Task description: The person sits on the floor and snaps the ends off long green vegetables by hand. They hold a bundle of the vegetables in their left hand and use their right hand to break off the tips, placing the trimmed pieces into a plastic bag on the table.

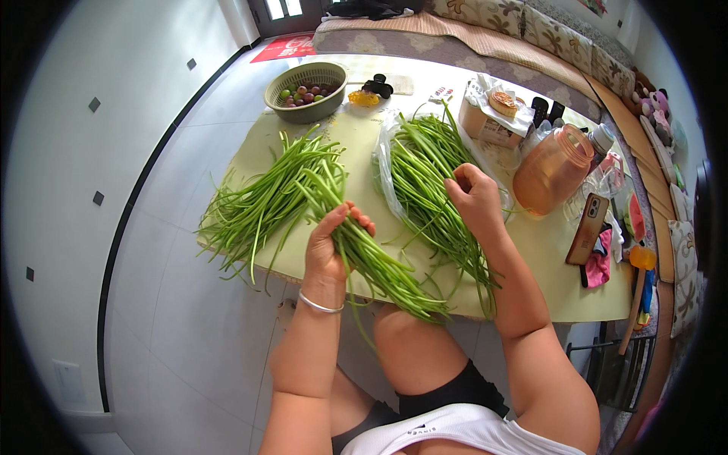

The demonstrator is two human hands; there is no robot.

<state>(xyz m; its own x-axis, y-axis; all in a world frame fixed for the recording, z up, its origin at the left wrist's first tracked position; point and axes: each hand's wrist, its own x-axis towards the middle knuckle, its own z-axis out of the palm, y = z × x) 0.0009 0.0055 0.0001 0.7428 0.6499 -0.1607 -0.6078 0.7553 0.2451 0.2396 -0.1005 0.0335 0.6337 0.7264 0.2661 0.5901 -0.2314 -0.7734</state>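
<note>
My left hand (332, 244) grips a bunch of long green stalks (377, 265) that runs from the table down over my knee. To its left a spread pile of the same green stalks (262, 202) lies on the pale table (546, 258). My right hand (475, 196) hovers with fingers pinched over a second pile of stalks (426, 168) lying on a clear plastic bag (384, 168); whether it holds a stalk is unclear.
A green basket of small round fruit (306, 90) stands at the table's far end. An orange plastic jug (551, 170), a phone (588, 227), a wrapped box (489, 114) and small items crowd the right side. A cushioned bench (485, 30) runs behind. White tiled floor lies left.
</note>
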